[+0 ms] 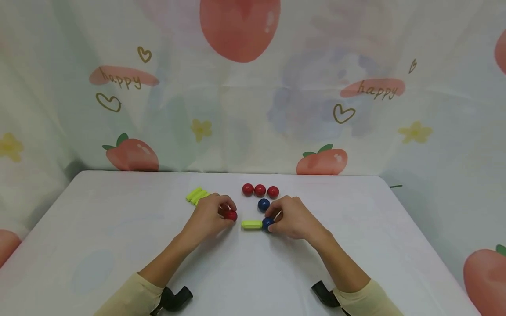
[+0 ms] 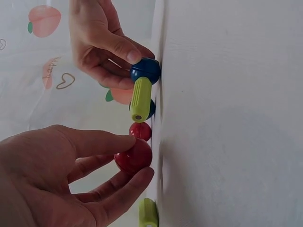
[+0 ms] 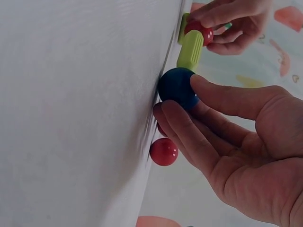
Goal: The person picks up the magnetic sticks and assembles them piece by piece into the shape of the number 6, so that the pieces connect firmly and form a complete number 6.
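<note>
Rod [image 1: 251,225], lime: one end touching blue ball [image 1: 266,224], in grip of right hand [image 1: 294,217]; free end just beside red ball [image 1: 231,215], pinched by left hand [image 1: 209,216]. Hazard: off-centre push could skew rod from contact.

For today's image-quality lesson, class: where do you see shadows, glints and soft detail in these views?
Head view: soft shadows lie on the white table beside the left forearm and right forearm; right wrist view: small glints on the red ball in the left hand; left wrist view: dim light, with the lettering on the backdrop faint and soft.
</note>
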Motion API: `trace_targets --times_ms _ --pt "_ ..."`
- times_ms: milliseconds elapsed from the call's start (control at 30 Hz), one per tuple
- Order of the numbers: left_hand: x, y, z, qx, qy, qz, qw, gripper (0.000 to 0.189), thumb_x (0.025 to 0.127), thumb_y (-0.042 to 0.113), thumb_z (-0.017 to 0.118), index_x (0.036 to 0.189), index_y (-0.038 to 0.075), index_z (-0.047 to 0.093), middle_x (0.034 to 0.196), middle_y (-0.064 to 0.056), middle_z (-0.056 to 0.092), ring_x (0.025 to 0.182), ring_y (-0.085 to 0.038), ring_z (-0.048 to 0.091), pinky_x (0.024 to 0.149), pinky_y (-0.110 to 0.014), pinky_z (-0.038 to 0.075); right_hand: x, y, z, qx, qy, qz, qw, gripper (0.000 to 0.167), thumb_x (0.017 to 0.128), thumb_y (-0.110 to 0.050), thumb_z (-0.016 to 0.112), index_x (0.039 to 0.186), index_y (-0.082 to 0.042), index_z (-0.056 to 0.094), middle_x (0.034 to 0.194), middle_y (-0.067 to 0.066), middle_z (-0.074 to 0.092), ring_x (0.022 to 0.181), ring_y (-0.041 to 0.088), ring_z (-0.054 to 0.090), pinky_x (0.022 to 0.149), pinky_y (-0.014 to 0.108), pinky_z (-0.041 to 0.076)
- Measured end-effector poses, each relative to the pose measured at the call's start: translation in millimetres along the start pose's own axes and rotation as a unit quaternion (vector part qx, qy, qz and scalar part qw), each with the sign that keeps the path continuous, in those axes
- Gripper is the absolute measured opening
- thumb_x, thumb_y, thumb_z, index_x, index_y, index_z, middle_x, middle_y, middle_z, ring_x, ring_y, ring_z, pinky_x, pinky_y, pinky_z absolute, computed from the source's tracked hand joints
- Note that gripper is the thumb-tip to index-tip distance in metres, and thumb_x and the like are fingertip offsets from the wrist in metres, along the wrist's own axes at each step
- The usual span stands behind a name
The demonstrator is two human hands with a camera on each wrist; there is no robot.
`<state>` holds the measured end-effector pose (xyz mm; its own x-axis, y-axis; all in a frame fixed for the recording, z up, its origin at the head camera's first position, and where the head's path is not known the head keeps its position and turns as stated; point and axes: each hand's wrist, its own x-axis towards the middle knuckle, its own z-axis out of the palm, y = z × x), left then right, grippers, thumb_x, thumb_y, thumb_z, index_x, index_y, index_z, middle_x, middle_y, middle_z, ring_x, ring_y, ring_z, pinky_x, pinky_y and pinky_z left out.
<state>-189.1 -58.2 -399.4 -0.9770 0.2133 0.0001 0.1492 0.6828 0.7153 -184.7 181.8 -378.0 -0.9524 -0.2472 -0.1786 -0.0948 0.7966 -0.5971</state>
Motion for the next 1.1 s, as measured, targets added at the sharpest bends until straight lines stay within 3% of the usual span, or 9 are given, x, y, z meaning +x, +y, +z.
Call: trace_targets --times_ms 233,533,833,1100 --pt "-5.1 -0.8 -3.0 0.011 -0.016 0.000 0.9998 0.024 0.081 0.010 0.088 0.096 0.020 0.074 0.094 0.000 0.063 0.090 -0.018 0.061 0.076 -0.031 0.059 -1.6 1.5 1.9 0.004 0.001 0.001 1.0000 0.021 0.082 -0.008 0.088 0.101 -0.013 0.080 0.091 -0.001 0.075 0.083 0.013 0.068 0.075 0.031 0.061" --pt "-5.4 1.5 0.0 -0.004 -0.032 0.018 0.9993 0.025 0.080 0.009 0.089 0.095 0.020 0.072 0.094 0.000 0.063 0.091 -0.019 0.060 0.075 -0.031 0.059 -2.6 1.2 0.0 -0.002 0.007 -0.004 1.0000 0.021 0.081 -0.007 0.088 0.101 -0.012 0.080 0.091 -0.001 0.074 0.082 0.014 0.067 0.074 0.031 0.061" --pt "-6.3 2.8 2.9 -0.014 -0.050 0.014 0.9986 0.026 0.079 0.009 0.089 0.095 0.020 0.072 0.092 0.000 0.062 0.089 -0.018 0.059 0.074 -0.030 0.057 -0.6 0.1 0.0 -0.002 0.009 -0.007 0.9999 0.021 0.081 -0.007 0.088 0.100 -0.012 0.080 0.090 0.000 0.074 0.082 0.015 0.067 0.074 0.031 0.061" --pt "-7.0 2.3 3.3 -0.015 -0.052 0.027 0.9982 0.025 0.079 0.007 0.089 0.095 0.018 0.073 0.091 0.000 0.063 0.088 -0.018 0.059 0.075 -0.031 0.056 0.9 0.1 1.0 -0.007 0.009 -0.008 0.9999 0.019 0.081 -0.006 0.087 0.098 -0.013 0.079 0.088 -0.001 0.074 0.082 0.014 0.067 0.073 0.030 0.059"
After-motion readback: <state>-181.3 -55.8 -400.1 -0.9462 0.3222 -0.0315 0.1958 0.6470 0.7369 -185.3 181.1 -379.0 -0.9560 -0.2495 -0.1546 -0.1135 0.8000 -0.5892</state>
